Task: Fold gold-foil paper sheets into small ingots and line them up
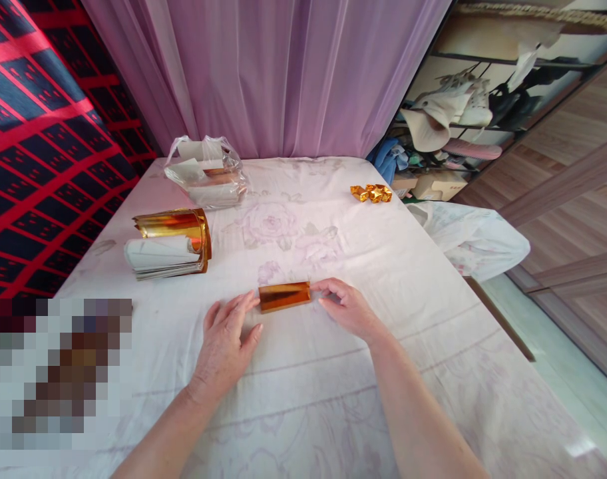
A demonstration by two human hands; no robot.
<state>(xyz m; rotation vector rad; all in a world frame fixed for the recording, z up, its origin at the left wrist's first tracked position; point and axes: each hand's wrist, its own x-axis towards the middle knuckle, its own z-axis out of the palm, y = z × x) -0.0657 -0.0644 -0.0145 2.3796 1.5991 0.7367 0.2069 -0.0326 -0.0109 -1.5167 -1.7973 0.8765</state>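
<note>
Flanking a gold strip (pixel 284 297) from its two ends, the bare hands lie low over a pale cloth (pixel 303 392). The strip rests near the middle of the cloth, long side roughly crosswise, right end slightly farther from the wearer. Left hand (pixel 223 339): fingers extended and loosely spread, thumb well apart, fingertips at the strip's left end. Right hand (pixel 347 309): fingers curved, a narrow gap between index fingertip and thumb, the index at or just beside the right end; whether it presses there cannot be told. Neither hand appears to grip the strip. Likely faults: under so light a contact, the strip could skid or swivel on the cloth if one hand pushed harder than the other. Uneven pressure could also leave a skewed crease, which thin, shiny material would probably retain. Wrinkles in the cloth might make the backing uneven. The gold stack (pixel 172 224) and white sheets (pixel 161 254) at left, the clear bag (pixel 237 179) beyond them and the gold ornaments (pixel 372 193) at far right stand well apart, so a snag there seems unlikely.
</note>
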